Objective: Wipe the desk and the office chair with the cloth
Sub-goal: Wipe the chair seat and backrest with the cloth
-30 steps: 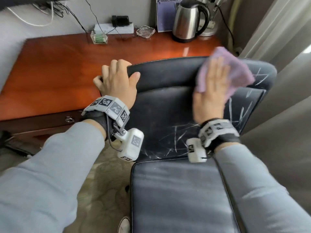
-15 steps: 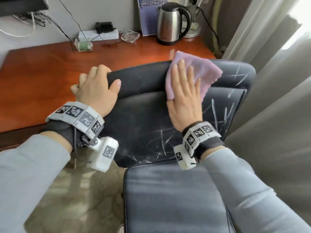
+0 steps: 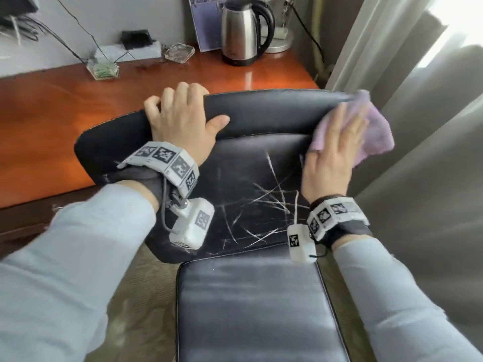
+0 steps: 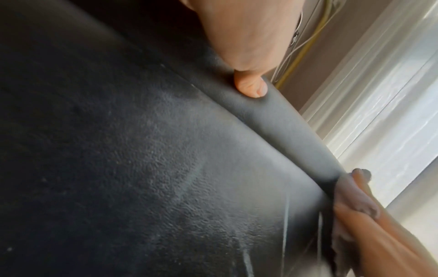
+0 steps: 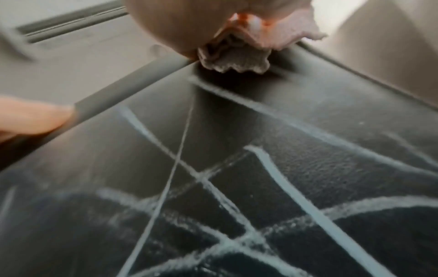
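The black leather office chair has a backrest [image 3: 248,184] streaked with white scratches and a seat [image 3: 248,304] below it. My left hand [image 3: 183,118] grips the backrest's top rim, fingers over the back and thumb [image 4: 251,86] on the front. My right hand [image 3: 337,152] presses the purple cloth [image 3: 373,131] flat against the upper right corner of the backrest, fingers straight. In the right wrist view the bunched cloth [image 5: 249,46] sits under my palm above the scratched leather [image 5: 237,168]. The red-brown desk [image 3: 52,121] lies behind the chair.
Along the desk's back edge stand a steel kettle [image 3: 243,30], a glass ashtray [image 3: 180,52], a small glass holder [image 3: 103,69] and a power strip [image 3: 136,48] with cables. Grey curtains [image 3: 418,152] hang close on the chair's right. Patterned carpet [image 3: 141,296] lies below.
My right hand swept the cloth left toward the middle of the backrest top, then back to its right corner. My left hand now grips farther in from the left corner.
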